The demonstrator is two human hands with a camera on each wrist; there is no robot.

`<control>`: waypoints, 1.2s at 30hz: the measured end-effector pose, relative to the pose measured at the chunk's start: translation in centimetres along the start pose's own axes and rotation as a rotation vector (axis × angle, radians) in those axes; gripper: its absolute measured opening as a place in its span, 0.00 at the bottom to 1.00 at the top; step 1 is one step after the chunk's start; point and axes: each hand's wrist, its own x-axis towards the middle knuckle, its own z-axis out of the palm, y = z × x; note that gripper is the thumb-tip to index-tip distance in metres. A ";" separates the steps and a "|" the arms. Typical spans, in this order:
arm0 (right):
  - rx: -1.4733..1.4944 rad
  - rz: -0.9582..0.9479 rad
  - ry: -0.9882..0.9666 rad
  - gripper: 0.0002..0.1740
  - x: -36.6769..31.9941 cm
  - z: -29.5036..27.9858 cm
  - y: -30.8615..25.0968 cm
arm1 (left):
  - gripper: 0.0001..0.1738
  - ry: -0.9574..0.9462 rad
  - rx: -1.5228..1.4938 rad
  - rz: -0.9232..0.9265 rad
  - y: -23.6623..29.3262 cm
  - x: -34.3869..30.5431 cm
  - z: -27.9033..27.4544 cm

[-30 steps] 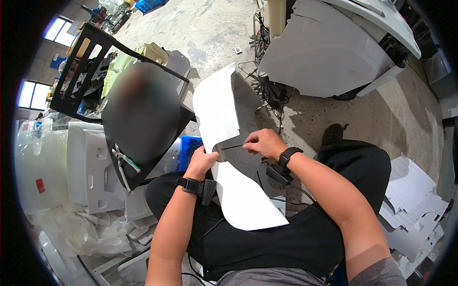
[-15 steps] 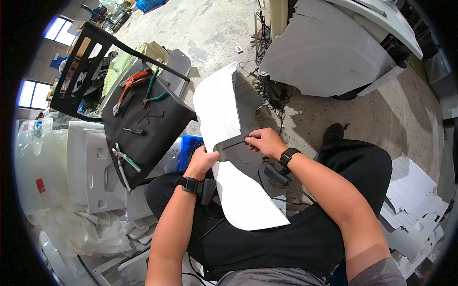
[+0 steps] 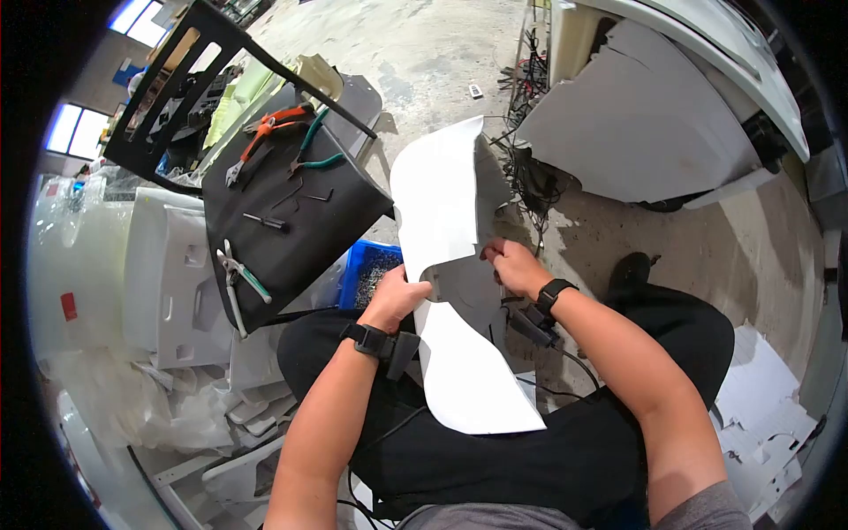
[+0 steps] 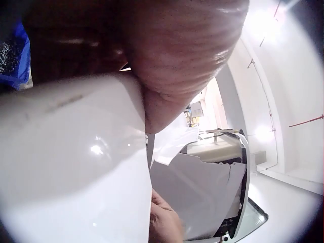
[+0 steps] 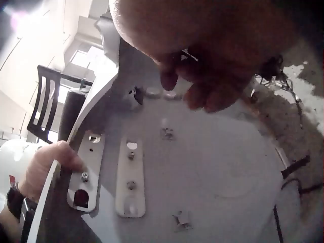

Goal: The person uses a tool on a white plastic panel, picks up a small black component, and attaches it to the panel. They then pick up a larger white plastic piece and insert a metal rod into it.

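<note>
A white curved panel [image 3: 437,199], narrow at its waist, stands tilted over the lap, its grey inner side facing right. My left hand [image 3: 396,299] grips its edge at the waist, thumb on the inner side. My right hand [image 3: 519,268] is at the inner side with bent fingers, just below the upper part's cut edge. In the right wrist view these fingertips [image 5: 202,101] hang close over the grey inside; I cannot tell whether they hold anything. Two pale strips [image 5: 130,177] with screws are fixed inside, near the left thumb.
On the black chair seat [image 3: 305,243] lie orange-handled pliers [image 3: 265,137], green-handled pliers [image 3: 309,150], hex keys [image 3: 318,195] and a small screwdriver-like tool [image 3: 267,222]. A blue bin [image 3: 358,274] of small parts stands beside the left knee. Cables [image 3: 530,185] lie beyond the panel.
The thin dark rod pinched in my right hand earlier no longer shows. That hand has moved slightly up along the panel. The head view has shifted; my left hand keeps its hold.
</note>
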 end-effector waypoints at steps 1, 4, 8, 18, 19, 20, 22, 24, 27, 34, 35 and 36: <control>-0.192 -0.048 -0.017 0.15 0.3 0.1 -0.3 | 0.24 0.006 -0.011 -0.001 -0.1 0.1 -0.1; -0.259 -0.011 -0.167 0.18 1.2 1.4 -1.0 | 0.24 -0.013 -0.012 0.009 -0.3 0.3 -0.1; -0.156 0.003 -0.258 0.24 2.4 3.3 -1.4 | 0.24 -0.021 0.001 -0.021 0.6 -0.2 -0.2; -0.083 0.024 -0.384 0.21 3.4 4.8 -1.5 | 0.25 -0.035 -0.010 -0.007 0.2 0.2 -0.3; -0.083 0.025 -0.385 0.21 3.4 4.8 -1.7 | 0.25 -0.033 -0.010 -0.010 0.2 0.2 -0.3; -0.091 0.001 -0.383 0.20 3.4 4.8 -1.7 | 0.25 -0.033 -0.010 -0.011 0.3 0.1 -0.3; -0.101 -0.025 -0.379 0.20 3.4 4.8 -1.7 | 0.25 -0.032 -0.022 -0.005 0.5 0.0 -0.2; -0.036 -0.038 -0.377 0.18 3.5 5.1 -1.5 | 0.25 -0.034 -0.021 -0.011 0.7 -0.1 -0.2; 0.024 -0.016 -0.351 0.18 3.2 5.1 -1.4 | 0.25 -0.047 -0.006 -0.013 0.6 -0.1 -0.3; -0.059 -0.109 -0.306 0.19 3.0 5.1 -1.0 | 0.26 -0.052 -0.009 -0.018 0.7 -0.2 -0.2; -0.069 -0.095 -0.313 0.20 2.7 4.8 -1.4 | 0.26 -0.054 -0.010 -0.018 0.5 -0.1 -0.1; -0.080 -0.082 -0.319 0.21 2.5 4.7 -1.7 | 0.26 -0.050 -0.011 -0.009 0.3 0.0 -0.1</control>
